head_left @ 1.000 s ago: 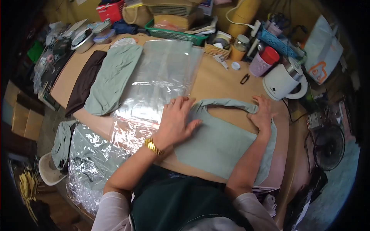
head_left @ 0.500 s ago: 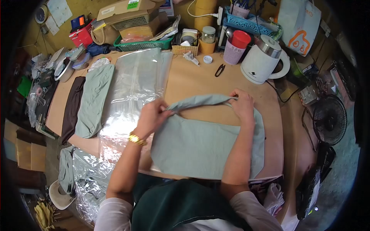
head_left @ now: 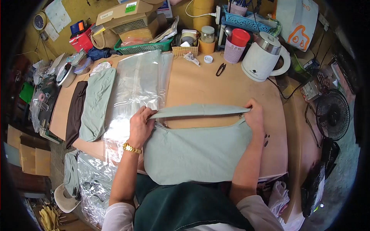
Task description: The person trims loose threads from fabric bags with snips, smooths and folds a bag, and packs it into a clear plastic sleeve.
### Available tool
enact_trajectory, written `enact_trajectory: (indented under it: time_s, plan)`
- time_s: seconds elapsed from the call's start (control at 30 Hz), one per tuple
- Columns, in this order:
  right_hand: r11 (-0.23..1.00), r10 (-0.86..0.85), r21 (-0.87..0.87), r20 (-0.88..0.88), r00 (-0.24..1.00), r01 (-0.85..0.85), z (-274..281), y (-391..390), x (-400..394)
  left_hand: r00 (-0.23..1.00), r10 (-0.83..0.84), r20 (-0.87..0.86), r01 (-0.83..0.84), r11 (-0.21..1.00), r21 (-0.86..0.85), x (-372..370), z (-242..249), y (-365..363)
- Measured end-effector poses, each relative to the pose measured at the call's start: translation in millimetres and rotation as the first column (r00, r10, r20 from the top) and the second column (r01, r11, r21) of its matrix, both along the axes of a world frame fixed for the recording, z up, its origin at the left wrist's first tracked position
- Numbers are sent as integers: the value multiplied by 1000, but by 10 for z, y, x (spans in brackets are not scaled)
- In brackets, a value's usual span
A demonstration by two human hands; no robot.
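A pale grey-green cloth piece (head_left: 196, 154) with a long strap-like band lies on the brown table (head_left: 216, 88) in front of me. My left hand (head_left: 142, 125) pinches the left end of the band, with a gold watch on the wrist. At the band's right end, my right hand (head_left: 254, 114) grips the cloth with its fingers closed. The band is stretched nearly straight between both hands, and the table shows through the gap below it. Clear plastic sheets (head_left: 135, 84) lie to the left, beside a folded grey-green cloth (head_left: 97, 104) and a dark brown cloth (head_left: 76, 111).
Black thread snips (head_left: 221, 69), a small white cap (head_left: 208, 59) and a white kettle (head_left: 262, 57) sit at the back. A green basket (head_left: 144, 47) and a pink cup holder (head_left: 232, 52) stand there too. At the right is a black fan (head_left: 332, 114).
My hands have moved apart, the right one rightward and slightly down, the left one slightly left and down. The band has gone from curved and bunched to straight and flatter, and the cloth body has shifted left.
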State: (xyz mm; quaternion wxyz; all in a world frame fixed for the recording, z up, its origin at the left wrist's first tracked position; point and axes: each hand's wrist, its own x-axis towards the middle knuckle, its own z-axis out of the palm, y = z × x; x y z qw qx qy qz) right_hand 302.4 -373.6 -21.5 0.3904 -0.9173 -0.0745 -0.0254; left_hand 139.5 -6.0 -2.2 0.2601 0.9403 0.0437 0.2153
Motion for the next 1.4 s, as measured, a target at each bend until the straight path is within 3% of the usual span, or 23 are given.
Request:
enact_trajectory:
  time_s: [0.07, 0.3, 0.4, 0.43, 0.47, 0.5, 0.53, 0.6, 0.63, 0.7, 0.73, 0.83, 0.87, 0.93, 1.0, 1.07, 1.1, 1.17, 1.23, 1.27, 1.33, 1.37, 1.4]
  plan:
    - [998, 13, 66, 168, 986, -25, 37, 5, -27, 1000, 5, 27, -5, 1000, 16, -100, -31, -16]
    - [999, 13, 42, 295, 955, -26, -22, 29, -16, 990, 31, 140, -55, 984, 170, -162, -136, -87]
    - [973, 159, -232, 626, 764, -12, 413, 260, -223, 995, 14, 95, -30, 986, 166, -146, 23, -172]
    - [962, 242, 19, 413, 878, -274, 583, 343, -351, 997, -14, 82, -2, 982, 188, -133, -2, -165]
    - [842, 388, 320, 199, 900, -434, 657, 417, -429, 997, -7, 81, -8, 982, 188, -131, 24, -185]
    - [664, 705, 339, 13, 709, -667, 560, 495, -400, 997, -19, 71, 7, 985, 171, -140, 86, -219]
    - [417, 908, 411, -151, 390, -811, 452, 607, -376, 998, -33, 62, 23, 987, 157, -154, 154, -251]
    - [462, 877, 787, -474, 78, -409, 265, 1038, -605, 997, -42, 61, 32, 986, 163, -199, 275, -316]
    - [456, 880, 791, -468, 76, -408, 184, 1231, -762, 994, -68, 80, 49, 976, 210, -237, 318, -360]
    - [278, 910, 945, -316, 267, 172, 59, 1476, -1009, 991, -121, 55, 101, 955, 279, -342, 335, -419]
    - [278, 913, 946, -315, 261, 167, 43, 1473, -1002, 992, -114, 58, 93, 956, 280, -398, 352, -440]
    - [434, 705, 901, -338, 624, -3, 25, 1419, -949, 974, -182, -135, 218, 915, 339, -553, 451, -496]
    - [432, 711, 902, -338, 616, -4, 31, 1384, -934, 975, -173, -139, 211, 916, 341, -567, 461, -475]
    - [301, 824, 948, -206, 528, -99, 46, 1343, -901, 971, -238, 13, 239, 968, -78, -524, 509, -389]
    - [280, 825, 952, -171, 538, -127, 33, 1382, -944, 980, -153, 126, 176, 963, -205, -375, 422, -271]
    - [261, 825, 952, -136, 548, -157, 43, 1411, -966, 968, -208, -140, 119, 872, -475, -233, 419, -174]
    - [214, 854, 959, -90, 513, -188, 58, 1411, -969, 970, -199, -138, 112, 872, -476, -186, 366, -113]
    - [167, 877, 961, -42, 479, -222, 23, 1402, -940, 929, -315, -192, 45, 614, -788, -92, 230, -26]
    - [185, 957, 961, -128, 261, -207, -79, 1395, -894, 939, -326, -106, 99, 553, -827, -81, 136, -36]
    - [187, 954, 961, -127, 273, -205, -91, 1382, -885, 944, -329, -25, 149, 491, -858, -79, 119, -34]
    - [-184, 914, 967, 102, 392, 176, 16, 1401, -860, 930, -369, -4, 162, 418, -894, -128, 124, 121]
    - [-185, 910, 968, 103, 401, 170, 51, 1387, -820, 907, -421, 29, 179, 322, -930, -148, 85, 206]
    - [-273, 846, 918, 87, 525, 288, 86, 1374, -774, 881, -468, 67, 191, 222, -956, -149, 105, 254]
